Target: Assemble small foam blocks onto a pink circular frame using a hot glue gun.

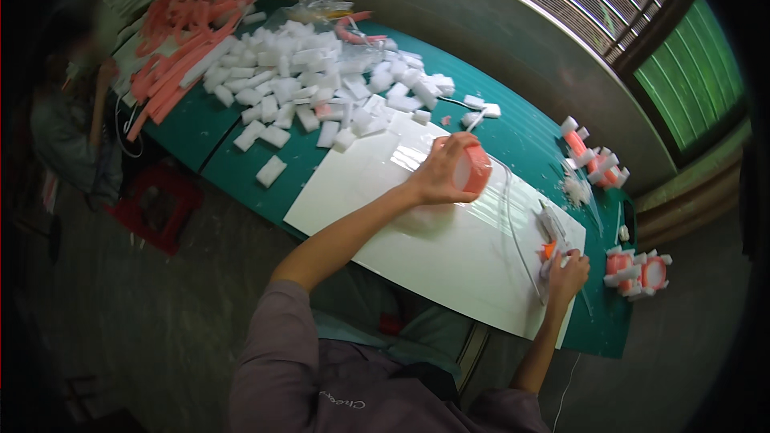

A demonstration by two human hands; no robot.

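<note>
My left hand (443,172) is closed around a pink foam ring (478,172) with a pale centre, held above the white board (377,236). The ring's pink band faces right, and my palm hides part of it. Over at the board's right end, my right hand (568,274) grips a white glue gun (552,224) with an orange trigger. Part of its handle is hidden behind my fingers. A white cord (513,228) curves across the board near the gun.
White foam blocks (293,60) are heaped on the green table (180,132), beside pink foam strips (172,72). Foam pieces with white blocks attached (638,273) stand at the right edge, others (593,156) behind. A person (72,120) sits far left near a red stool (156,204).
</note>
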